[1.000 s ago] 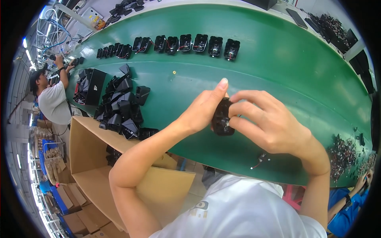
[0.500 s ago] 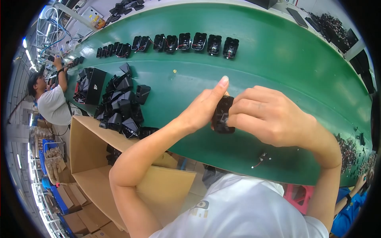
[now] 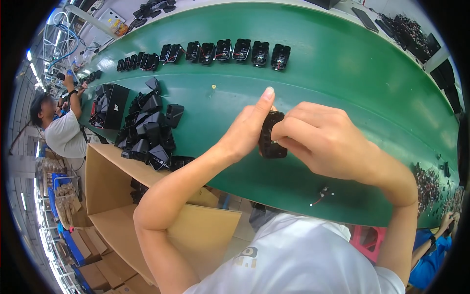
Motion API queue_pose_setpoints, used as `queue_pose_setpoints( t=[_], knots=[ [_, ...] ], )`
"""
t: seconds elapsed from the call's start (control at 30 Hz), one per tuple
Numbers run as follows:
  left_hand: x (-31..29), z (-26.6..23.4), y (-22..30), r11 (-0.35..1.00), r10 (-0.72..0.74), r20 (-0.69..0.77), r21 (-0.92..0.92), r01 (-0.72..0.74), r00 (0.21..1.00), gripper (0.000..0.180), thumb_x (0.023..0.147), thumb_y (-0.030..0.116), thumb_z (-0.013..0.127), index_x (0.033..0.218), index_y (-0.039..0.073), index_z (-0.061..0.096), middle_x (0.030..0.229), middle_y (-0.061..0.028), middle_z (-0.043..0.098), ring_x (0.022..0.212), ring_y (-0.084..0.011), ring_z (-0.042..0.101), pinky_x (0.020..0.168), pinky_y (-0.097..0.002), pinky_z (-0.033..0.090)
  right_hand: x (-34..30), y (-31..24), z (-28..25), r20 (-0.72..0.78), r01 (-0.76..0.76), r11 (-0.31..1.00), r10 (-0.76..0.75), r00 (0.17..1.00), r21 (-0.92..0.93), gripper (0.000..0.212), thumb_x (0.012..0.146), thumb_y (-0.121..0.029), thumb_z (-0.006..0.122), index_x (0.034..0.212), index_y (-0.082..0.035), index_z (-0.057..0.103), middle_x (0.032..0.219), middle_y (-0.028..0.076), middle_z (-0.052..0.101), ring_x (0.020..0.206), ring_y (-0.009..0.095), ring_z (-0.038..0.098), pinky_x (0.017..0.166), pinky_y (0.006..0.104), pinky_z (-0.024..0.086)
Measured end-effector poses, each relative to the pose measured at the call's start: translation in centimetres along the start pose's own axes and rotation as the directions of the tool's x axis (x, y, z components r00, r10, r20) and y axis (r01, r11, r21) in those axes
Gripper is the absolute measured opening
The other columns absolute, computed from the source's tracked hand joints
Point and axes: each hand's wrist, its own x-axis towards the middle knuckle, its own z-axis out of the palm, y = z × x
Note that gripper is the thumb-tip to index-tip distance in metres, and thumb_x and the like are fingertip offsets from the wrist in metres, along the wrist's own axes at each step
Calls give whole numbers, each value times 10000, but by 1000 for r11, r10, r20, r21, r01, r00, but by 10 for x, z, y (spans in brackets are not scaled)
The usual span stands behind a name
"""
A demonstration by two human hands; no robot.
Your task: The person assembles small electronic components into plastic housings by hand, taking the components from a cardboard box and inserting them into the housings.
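A black plastic housing (image 3: 272,144) is held above the green table (image 3: 230,174), its open side showing. My left hand (image 3: 244,128) is closed round its left side, with the thumb pointing up past the top edge. The fingers of my right hand (image 3: 327,139) are pinched together and reach into the housing from the right; what is between them, if anything, is hidden. Below my right hand a small part with a red wire (image 3: 323,194) lies on the table. A row of similar housings (image 3: 242,50) with red wires runs along the table's far side.
Black plastic cases (image 3: 150,127) are heaped at the left, beside a filled black box (image 3: 117,105). An open cardboard box (image 3: 110,176) stands against the table edge. Small wired parts (image 3: 427,188) lie at the right. One co-worker (image 3: 63,134) is at far left, another's blue sleeve (image 3: 433,252) at lower right.
My right fingers have shifted on the housing and now pinch closer at its inside. The housing has tilted a little. The whole view has moved slightly.
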Motion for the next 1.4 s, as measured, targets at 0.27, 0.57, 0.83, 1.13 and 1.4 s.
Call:
queue_pose_setpoints(
  t=[0.27, 0.57, 0.83, 1.13, 1.4],
  knots=[
    [4, -1, -7, 995, 100, -36, -27, -101, 994, 731, 1055, 634, 219, 704, 72, 527, 678, 4, 502, 676, -104, 453, 645, -274, 395, -8, -2, 7, -98, -1, 999, -3, 995, -41, 234, 701, 53, 759, 875, -33, 628, 831, 102, 643, 763, 285, 646, 656, 378, 534],
    [2, 1, 0, 986, 161, -43, 52, -158, 986, 730, 1063, 615, 228, 712, 58, 544, 680, -3, 526, 681, -99, 483, 639, -285, 418, -10, -1, 13, -29, 63, 997, -65, 997, -52, 235, 711, 52, 745, 908, -11, 633, 849, 113, 648, 814, 276, 662, 699, 376, 556],
    [3, 0, 0, 980, 140, -37, -135, -144, 989, 748, 1041, 658, 259, 722, 64, 584, 725, -31, 598, 730, -104, 522, 696, -282, 426, -9, -6, -12, -20, -187, 977, 190, 982, 105, 396, 656, -97, 841, 1011, -75, 666, 1243, 133, 571, 1090, 323, 571, 854, 390, 499],
    [1, 11, 8, 995, 80, -76, -46, -83, 994, 768, 1029, 680, 278, 1111, 5, 634, 873, -52, 610, 827, -107, 571, 725, -264, 465, -16, 13, 14, 54, -222, 920, 216, 975, 324, 309, 687, -123, 847, 945, -71, 685, 1328, 168, 546, 1185, 364, 558, 969, 437, 473],
    [-4, -7, 26, 978, -52, -139, 193, 78, 989, 730, 1030, 667, 311, 1129, 5, 600, 817, -79, 668, 713, -160, 638, 651, -295, 510, -31, 46, 18, 379, -433, 19, 446, 811, 901, 504, 829, -242, 752, 1218, 60, 644, 1307, 178, 621, 1187, 225, 592, 1061, 387, 428]
  ],
)
